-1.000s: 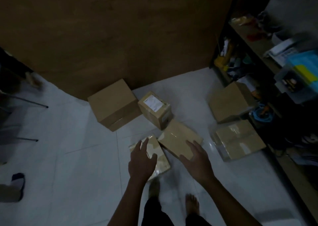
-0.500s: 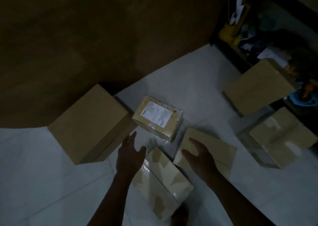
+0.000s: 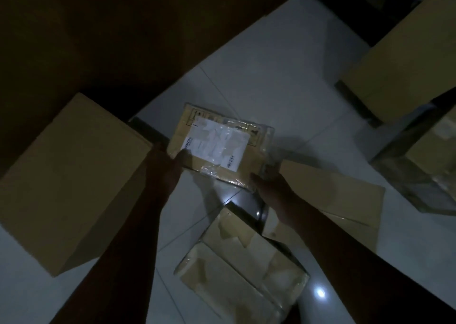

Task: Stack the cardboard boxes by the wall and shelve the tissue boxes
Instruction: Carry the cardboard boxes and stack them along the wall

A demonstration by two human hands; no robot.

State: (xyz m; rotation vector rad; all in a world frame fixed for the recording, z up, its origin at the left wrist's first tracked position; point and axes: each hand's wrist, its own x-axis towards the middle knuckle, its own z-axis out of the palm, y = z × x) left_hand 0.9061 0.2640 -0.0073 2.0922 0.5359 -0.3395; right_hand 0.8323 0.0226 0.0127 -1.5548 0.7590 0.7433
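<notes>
Both hands have reached farther in than half a second ago and now sit at the labelled box (image 3: 217, 148), which lies on the white tile floor (image 3: 278, 77) near the middle. The left hand (image 3: 164, 168) is at the box's near-left corner, thumb up on the top face by the white label (image 3: 216, 144); in the dim light I cannot tell how its other fingers lie. The right hand (image 3: 274, 190) is at the box's near-right corner, fingers fairly straight against the wrapped edge; whether they curl under it I cannot tell. Earlier the left hand hovered spread above the taped box and the right lay over the flat box; both have left those.

The camera has come closer and lower, so every box looks bigger. The big box (image 3: 66, 183) stands to the left, against the dark brown wall (image 3: 98, 27), just beside the labelled box. The taped box (image 3: 244, 272) lies near, between the forearms. The flat box (image 3: 330, 198) lies right of it, under the right forearm, its far corner touching or almost touching the labelled box. Far right stands another plain box (image 3: 404, 62), and nearer along the right edge a wrapped box (image 3: 429, 166). A spot of light (image 3: 320, 293) glints on the floor near the taped box.
</notes>
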